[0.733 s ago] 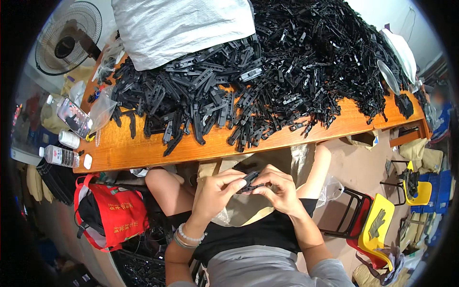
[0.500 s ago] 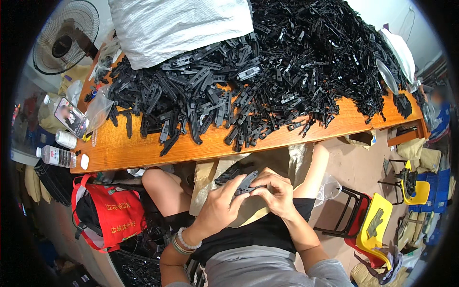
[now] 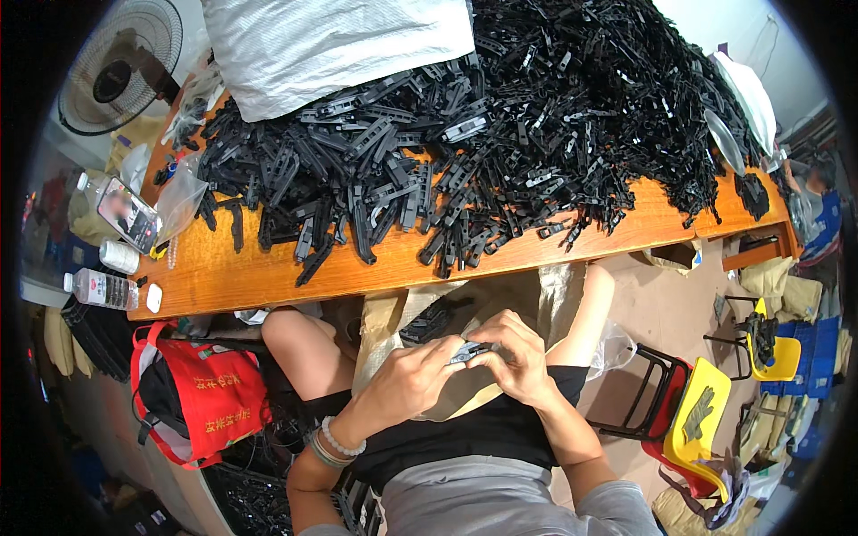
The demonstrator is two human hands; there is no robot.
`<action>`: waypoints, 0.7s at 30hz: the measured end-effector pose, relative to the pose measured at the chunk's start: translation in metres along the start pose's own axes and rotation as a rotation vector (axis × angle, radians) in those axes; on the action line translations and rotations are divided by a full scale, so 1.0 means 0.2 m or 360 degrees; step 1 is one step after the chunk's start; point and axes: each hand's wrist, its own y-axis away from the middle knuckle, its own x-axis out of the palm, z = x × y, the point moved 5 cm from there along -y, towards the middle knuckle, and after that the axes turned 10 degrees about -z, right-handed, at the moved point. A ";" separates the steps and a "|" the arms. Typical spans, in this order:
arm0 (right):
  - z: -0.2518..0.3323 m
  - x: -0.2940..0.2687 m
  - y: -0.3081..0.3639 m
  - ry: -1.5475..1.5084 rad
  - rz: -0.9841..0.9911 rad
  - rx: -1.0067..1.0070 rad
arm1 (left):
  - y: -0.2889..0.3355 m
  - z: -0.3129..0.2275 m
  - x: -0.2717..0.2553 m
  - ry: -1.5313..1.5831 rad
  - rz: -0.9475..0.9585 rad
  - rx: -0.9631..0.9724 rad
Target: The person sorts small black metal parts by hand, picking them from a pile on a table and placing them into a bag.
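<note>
Above my lap, both hands meet around a small dark plastic part (image 3: 467,352). My left hand (image 3: 409,377) pinches its left end between thumb and fingers, and my right hand (image 3: 513,359) grips the other end. Fingers cover much of the part, so its exact kind cannot be made out. Just beyond the hands, an open beige sack (image 3: 382,332) hangs between my knees, with black plastic pieces (image 3: 429,323) inside. Loose black plastic parts (image 3: 357,143), long and narrow, lie heaped over the wooden table (image 3: 357,281) in front of me.
A white woven sack (image 3: 340,45) covers part of the heap. At the table's left stand a phone (image 3: 128,214), a thread spool (image 3: 119,257) and a bottle (image 3: 103,289). A red bag (image 3: 210,393) sits at my left, a yellow chair (image 3: 702,429) with a glove (image 3: 700,413) at my right.
The dark part has turned between my hands and now lies flatter, with less of it showing. My left hand has tilted over it, and its wrist has shifted slightly left.
</note>
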 end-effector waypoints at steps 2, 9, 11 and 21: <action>0.00 0.00 0.00 0.0000 -0.0014 0.0009 | -0.01 0.01 0.00 0.0053 -0.0025 -0.0039; -0.06 0.03 -0.01 -0.0185 0.0304 0.0358 | 0.05 0.10 0.01 0.0252 0.0092 -0.0469; -0.05 0.01 -0.06 -0.0118 0.0360 0.0190 | 0.05 0.12 -0.02 0.0241 0.0051 -0.0405; -0.15 -0.04 -0.44 0.0975 -0.0136 -0.0297 | -0.21 0.45 -0.36 -0.0482 -0.1236 -0.0623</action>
